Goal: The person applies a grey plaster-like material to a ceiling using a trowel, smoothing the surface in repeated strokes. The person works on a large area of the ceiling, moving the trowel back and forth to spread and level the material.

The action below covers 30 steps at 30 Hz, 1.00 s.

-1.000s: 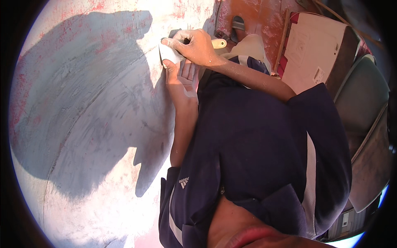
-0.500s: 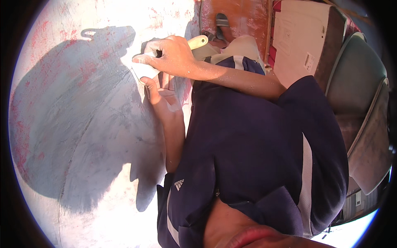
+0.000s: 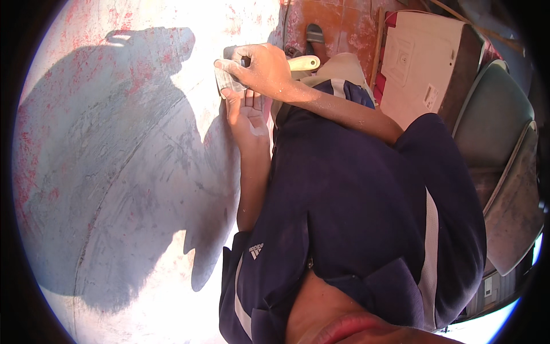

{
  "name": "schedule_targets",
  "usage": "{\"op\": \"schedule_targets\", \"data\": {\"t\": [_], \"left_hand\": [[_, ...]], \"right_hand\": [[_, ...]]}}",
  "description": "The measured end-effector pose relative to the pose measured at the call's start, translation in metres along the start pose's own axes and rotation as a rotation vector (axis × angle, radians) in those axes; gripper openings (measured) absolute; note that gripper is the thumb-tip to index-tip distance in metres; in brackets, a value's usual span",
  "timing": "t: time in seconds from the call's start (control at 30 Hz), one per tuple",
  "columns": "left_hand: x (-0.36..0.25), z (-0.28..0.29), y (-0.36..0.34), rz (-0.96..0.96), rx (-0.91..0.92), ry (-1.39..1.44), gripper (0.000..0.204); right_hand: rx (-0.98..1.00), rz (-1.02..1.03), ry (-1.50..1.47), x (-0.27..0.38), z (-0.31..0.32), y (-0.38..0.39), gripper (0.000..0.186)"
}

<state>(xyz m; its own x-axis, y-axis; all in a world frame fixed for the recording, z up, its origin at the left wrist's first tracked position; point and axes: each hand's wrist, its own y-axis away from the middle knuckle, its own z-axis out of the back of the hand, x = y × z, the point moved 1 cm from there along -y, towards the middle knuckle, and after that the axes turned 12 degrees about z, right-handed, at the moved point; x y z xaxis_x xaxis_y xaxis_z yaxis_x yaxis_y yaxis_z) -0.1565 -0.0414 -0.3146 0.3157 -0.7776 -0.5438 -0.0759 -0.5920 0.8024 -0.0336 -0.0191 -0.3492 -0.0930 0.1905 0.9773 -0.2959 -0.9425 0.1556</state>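
My right hand [image 3: 260, 69] is closed around a putty knife with a pale yellow handle [image 3: 303, 63]. Its flat pale blade [image 3: 226, 79] sticks out on the left, beside my right thumb. Below it is my left hand [image 3: 247, 117], palm turned up and smeared white, with the thumb against the blade's lower corner. The left fingertips are partly hidden behind the right hand. Both hands are in front of a pale grey surface [image 3: 154, 189] with red patches. I cannot tell whether the blade touches it. White dust specks cover my right forearm.
Shadows of my body fall across the pale surface, which a thin dark seam [image 3: 123, 166] crosses. A sandalled foot [image 3: 315, 37] rests on the orange-red floor [image 3: 344, 23]. To my right are a white panel [image 3: 421, 63] and dark green and brown curved pieces [image 3: 498, 109].
Both hands and the putty knife have moved to the right, closer to my body. The left thumb stays against the blade. The whole view has shifted slightly.
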Motion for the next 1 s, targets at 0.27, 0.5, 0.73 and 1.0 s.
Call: {"op": "schedule_targets", "data": {"t": [0.27,0.5,0.73,1.0], "left_hand": [[0.013,-0.006,-0.015,0.074,-0.01,-0.018,0.06],[-0.006,0.003,0.005,-0.059,0.07,-0.144,0.058],[0.014,0.006,-0.044,0.001,0.012,-0.055,0.056],[0.027,0.012,-0.065,0.025,-0.011,-0.009,0.061]], "right_hand": [[-0.116,0.039,0.173,-0.004,0.003,-0.006,0.046],[-0.02,0.094,0.08,0.019,0.003,-0.001,0.039],[-0.003,-0.015,0.17,-0.014,-0.001,-0.018,0.038],[-0.073,0.027,0.31,-0.033,-0.008,-0.021,0.045]]}}
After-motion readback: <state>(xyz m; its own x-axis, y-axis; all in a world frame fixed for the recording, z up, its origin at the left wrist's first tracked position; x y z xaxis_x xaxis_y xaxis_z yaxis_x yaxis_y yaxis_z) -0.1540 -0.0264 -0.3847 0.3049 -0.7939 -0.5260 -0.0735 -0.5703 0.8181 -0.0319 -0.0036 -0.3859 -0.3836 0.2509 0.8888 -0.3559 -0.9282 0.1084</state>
